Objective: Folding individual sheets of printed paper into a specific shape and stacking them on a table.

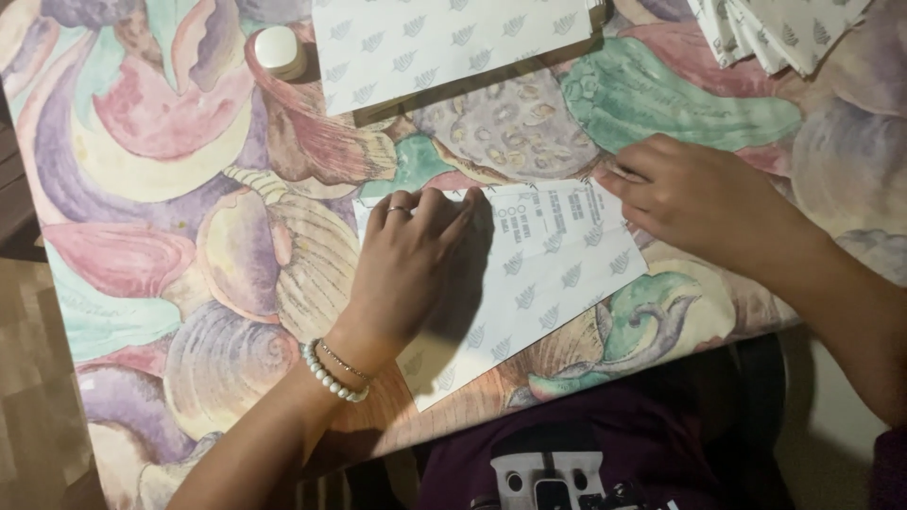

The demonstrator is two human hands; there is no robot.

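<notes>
Left hand [411, 260]: it lies flat on the paper sheet [529, 283], palm down, and covers the left part of the sheet. The fingers [444, 210] are together and stretched, with the tips at the upper edge of the sheet. They press on the paper and grip nothing. A thin ring is on one finger.
Left wrist: it wears a white bead bracelet [331, 376] and a thin chain just beside it.
Right hand [685, 194]: it rests at the upper right corner of the same sheet. The fingers are bent and close together, and the tips touch the paper edge. If they pinch the corner or only press it, I cannot tell.
Paper sheet: white with a pattern of small grey leaves and some printed lines near the top. It lies on the table [170, 236] in front of the person, a little turned, between the two hands. Its lower corner comes near the table edge.
Table: the cover has big painted shells and plants in pink, purple and green.
Other sheets: one large sheet [444, 42] of the same leaf paper lies at the far side, well apart from the hands. A stack of folded papers [779, 33] is at the top right.
Small case [277, 49]: white, rounded, just beside the left edge of the large sheet.
</notes>
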